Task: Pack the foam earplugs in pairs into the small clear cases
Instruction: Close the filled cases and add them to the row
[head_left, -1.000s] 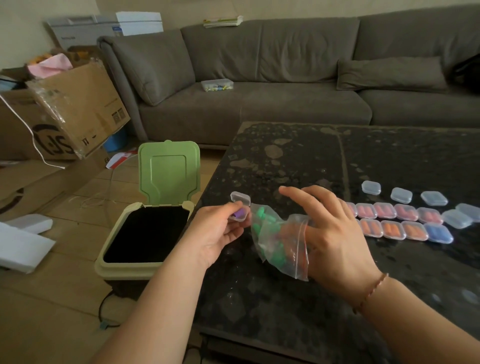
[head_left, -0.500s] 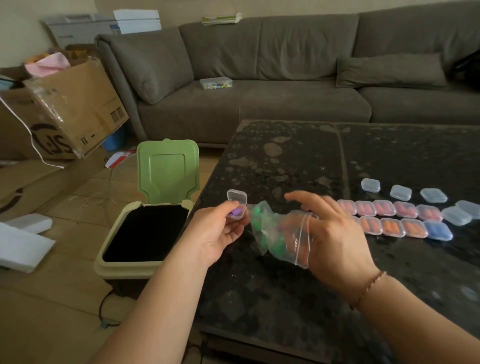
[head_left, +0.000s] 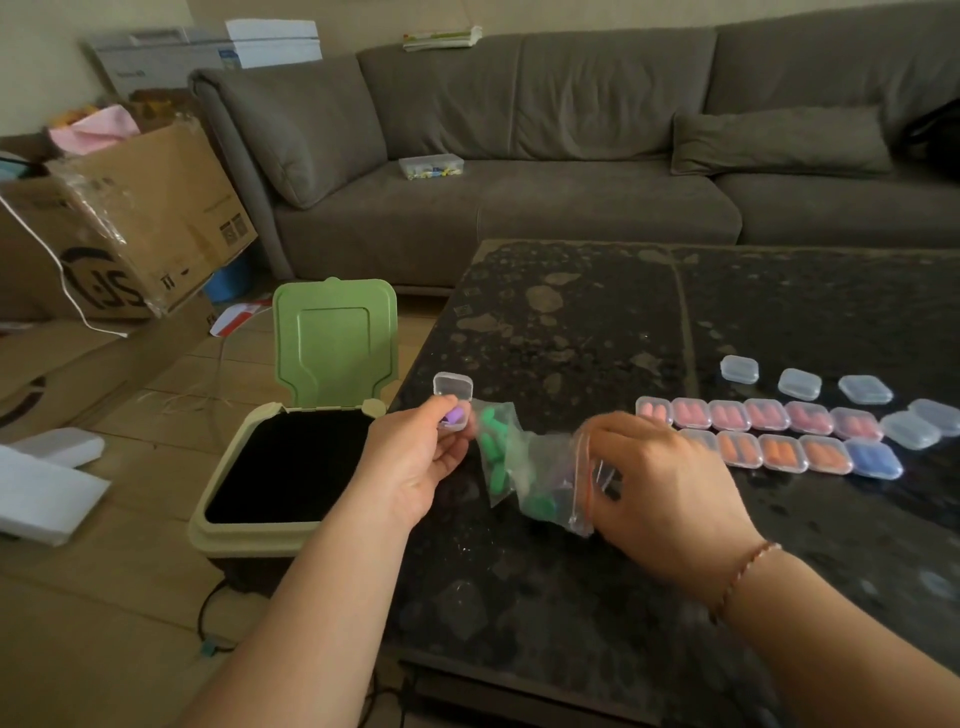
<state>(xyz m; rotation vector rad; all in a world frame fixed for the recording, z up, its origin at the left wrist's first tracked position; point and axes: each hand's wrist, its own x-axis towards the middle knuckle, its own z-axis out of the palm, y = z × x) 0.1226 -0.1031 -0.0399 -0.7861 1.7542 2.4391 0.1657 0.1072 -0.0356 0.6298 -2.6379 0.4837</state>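
My left hand holds a small clear case with its lid up and a purple earplug inside. A clear zip bag of green earplugs lies on the dark table between my hands. My right hand has its fingers reaching into the bag's mouth; the fingertips are hidden. To the right, closed cases with pink, orange and blue earplugs lie in two rows, and several empty-looking cases sit behind them.
A green bin with its lid up stands on the floor left of the table. Cardboard boxes crowd the far left. A grey sofa runs behind the table, with a plastic box on its seat.
My right hand has dropped from above the bag and pushed its fingers into the bag's opening. My left hand keeps the open case in about the same place.
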